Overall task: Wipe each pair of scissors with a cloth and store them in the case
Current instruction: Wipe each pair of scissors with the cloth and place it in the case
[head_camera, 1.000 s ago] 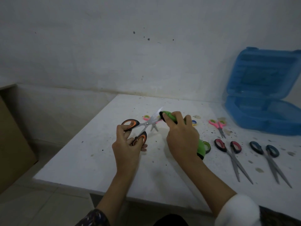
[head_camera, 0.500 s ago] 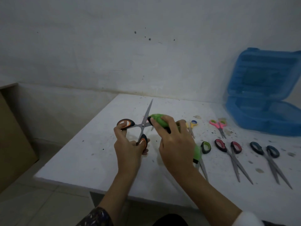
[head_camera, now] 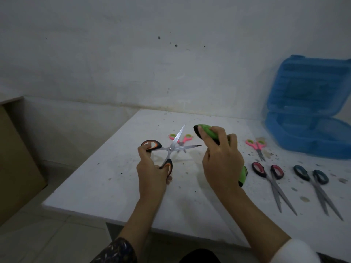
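My left hand grips the orange-and-black scissors by their handles, held above the white table with the blades spread wide. My right hand is closed on a green cloth with a black edge. The cloth sits just above and to the right of the lower blade's tip, not touching it. The open blue case stands at the table's back right, lid up.
Two small pink scissors lie behind my hands. Red-handled scissors and teal-handled scissors lie to the right. Dark specks dot the tabletop. A brown panel stands on the floor at left.
The scissor blades have spread wider. My right hand has drawn the cloth off the blades, up and to the right.
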